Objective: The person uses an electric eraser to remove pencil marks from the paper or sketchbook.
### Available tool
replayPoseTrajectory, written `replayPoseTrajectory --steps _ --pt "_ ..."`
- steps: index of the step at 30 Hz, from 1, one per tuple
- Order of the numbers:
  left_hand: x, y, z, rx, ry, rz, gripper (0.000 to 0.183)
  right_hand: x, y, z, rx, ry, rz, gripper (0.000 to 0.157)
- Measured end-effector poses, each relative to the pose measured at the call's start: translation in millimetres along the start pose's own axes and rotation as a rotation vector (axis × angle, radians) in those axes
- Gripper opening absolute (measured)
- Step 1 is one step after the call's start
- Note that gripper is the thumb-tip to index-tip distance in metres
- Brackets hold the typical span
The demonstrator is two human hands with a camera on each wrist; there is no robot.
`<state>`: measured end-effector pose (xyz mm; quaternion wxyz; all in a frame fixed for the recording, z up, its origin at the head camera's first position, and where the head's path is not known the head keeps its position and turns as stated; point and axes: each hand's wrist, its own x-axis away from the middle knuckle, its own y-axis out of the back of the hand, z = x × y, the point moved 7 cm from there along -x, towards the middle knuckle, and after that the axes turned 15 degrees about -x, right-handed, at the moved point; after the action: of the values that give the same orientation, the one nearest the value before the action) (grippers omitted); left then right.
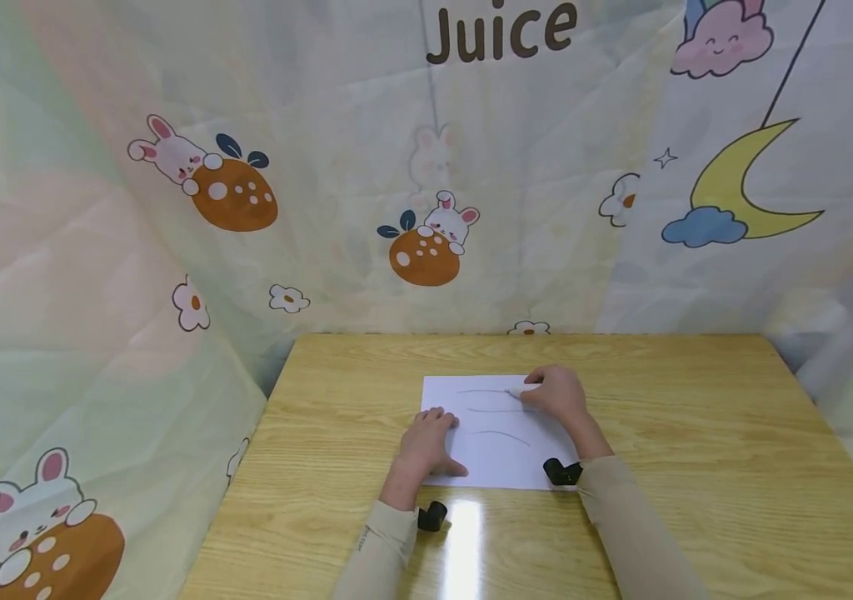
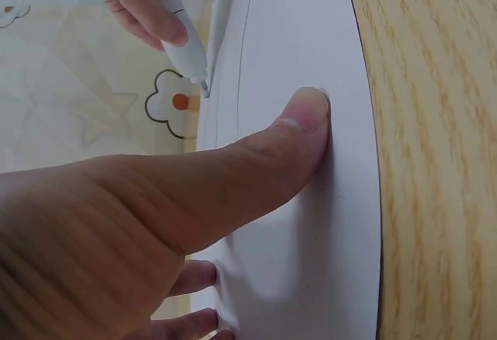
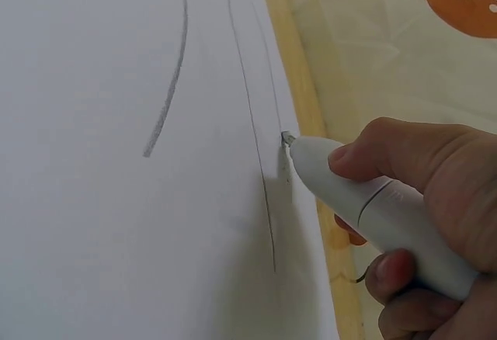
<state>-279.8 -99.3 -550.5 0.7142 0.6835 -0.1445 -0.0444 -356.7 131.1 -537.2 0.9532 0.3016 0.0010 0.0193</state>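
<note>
Right hand (image 1: 560, 395) grips white pen-shaped tool (image 3: 353, 194), probably light, stiff, best held mid-barrel; left hand (image 1: 426, 443), spread, rests on paper's (image 1: 501, 467) left side.

The left hand (image 2: 147, 216) reaches in from the left edge, its thumb stretched across a sheet of white paper (image 2: 303, 29) with the tip resting on it. Below the thumb, fingers (image 2: 196, 276) of the same hand touch the paper. At the top, the right hand (image 2: 144, 2) grips a white pen-shaped tool (image 2: 185, 49), its tip at the paper's far side. Thin grey lines (image 2: 240, 53) mark the sheet. Wood-grained worktop (image 2: 435, 161) shows at right, and a cloth (image 2: 70, 53) printed with a flower (image 2: 165, 91) at left.
</note>
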Motion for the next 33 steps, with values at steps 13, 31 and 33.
replayPoseTrajectory --steps 13,31,33 --pt "-1.5 0.1 0.9 0.017 0.006 -0.010 0.083 0.5 -0.3 -0.4 -0.007 -0.019 0.002 0.025" --pt "-1.6 0.0 3.8 0.007 0.013 -0.004 0.083 1.7 -5.5 2.8 0.016 -0.026 -0.018 0.024" --pt "-1.5 -1.1 3.7 -0.001 0.011 -0.002 0.083 4.1 -5.4 2.3 0.018 -0.030 -0.018 0.024"
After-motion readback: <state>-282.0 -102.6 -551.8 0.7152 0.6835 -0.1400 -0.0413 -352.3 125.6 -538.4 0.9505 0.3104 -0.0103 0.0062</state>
